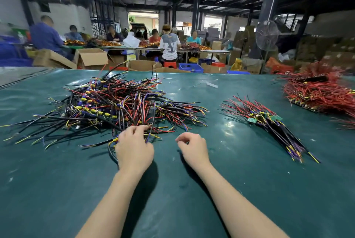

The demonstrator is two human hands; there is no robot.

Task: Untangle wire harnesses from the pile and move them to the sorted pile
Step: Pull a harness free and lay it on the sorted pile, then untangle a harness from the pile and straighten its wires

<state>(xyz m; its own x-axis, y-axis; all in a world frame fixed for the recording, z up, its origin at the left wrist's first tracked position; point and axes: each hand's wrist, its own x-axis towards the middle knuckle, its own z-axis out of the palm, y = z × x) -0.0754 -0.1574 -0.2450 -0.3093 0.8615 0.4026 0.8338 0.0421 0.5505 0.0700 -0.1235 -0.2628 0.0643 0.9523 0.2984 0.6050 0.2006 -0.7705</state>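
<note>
A big tangled pile of wire harnesses point(107, 103), black, red, yellow and blue, spreads over the left half of the green table point(172, 189). My left hand point(134, 147) lies at the pile's near edge, its fingers curled into the wires and pinching a few strands. My right hand point(194, 147) hovers over bare table just right of it, fingers loosely curled, holding nothing. The sorted pile point(269, 120), a neat bundle with small green boards, lies to the right with its wire ends pointing toward me.
A heap of red wire assemblies point(322, 93) sits at the far right edge. A smaller cluster of harnesses point(182, 111) lies beside the main pile. Beyond the table are cardboard boxes, blue crates, a standing fan and several people working at other tables.
</note>
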